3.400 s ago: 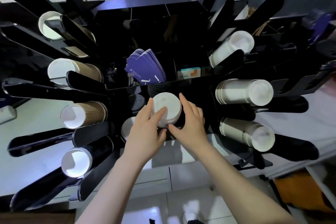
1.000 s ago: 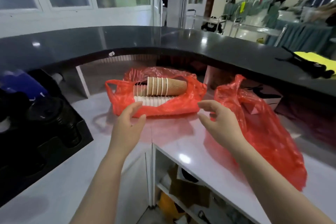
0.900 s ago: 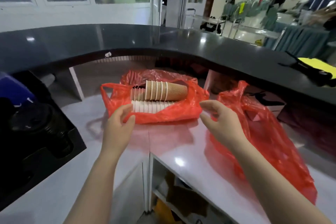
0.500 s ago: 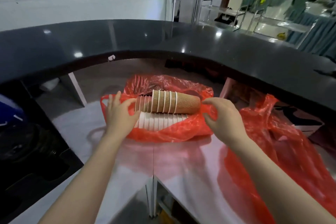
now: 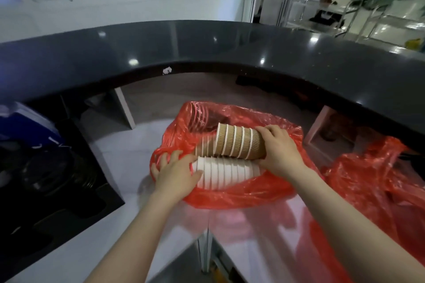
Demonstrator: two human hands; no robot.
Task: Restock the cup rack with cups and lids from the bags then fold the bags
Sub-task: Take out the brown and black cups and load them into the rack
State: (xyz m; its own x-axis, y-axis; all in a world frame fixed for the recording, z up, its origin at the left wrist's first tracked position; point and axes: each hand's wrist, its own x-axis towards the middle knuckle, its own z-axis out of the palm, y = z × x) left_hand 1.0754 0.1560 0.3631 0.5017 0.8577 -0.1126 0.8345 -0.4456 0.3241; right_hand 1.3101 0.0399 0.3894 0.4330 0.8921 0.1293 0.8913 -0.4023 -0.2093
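Observation:
An open red plastic bag [image 5: 232, 195] lies on the white counter [image 5: 128, 161]. Inside it a stack of brown ribbed paper cups [image 5: 236, 143] lies on its side above a stack of white cups [image 5: 226, 173]; a further brown stack [image 5: 203, 148] shows behind. My right hand [image 5: 279, 147] grips the closed bottom end of the brown stack. My left hand [image 5: 174, 171] rests with spread fingers on the bag's left rim, its thumb against the open end of the white stack.
A second red bag [image 5: 377, 181] lies crumpled at the right. The black cup rack [image 5: 46, 179] stands at the left edge. A raised curved black countertop [image 5: 207, 53] overhangs the back. The counter's seam and an open cabinet gap lie below my arms.
Earlier I was pressing a lid into the rack; the view then turned to the bags. Both hands have since reached into the bag, the right closing on the brown stack.

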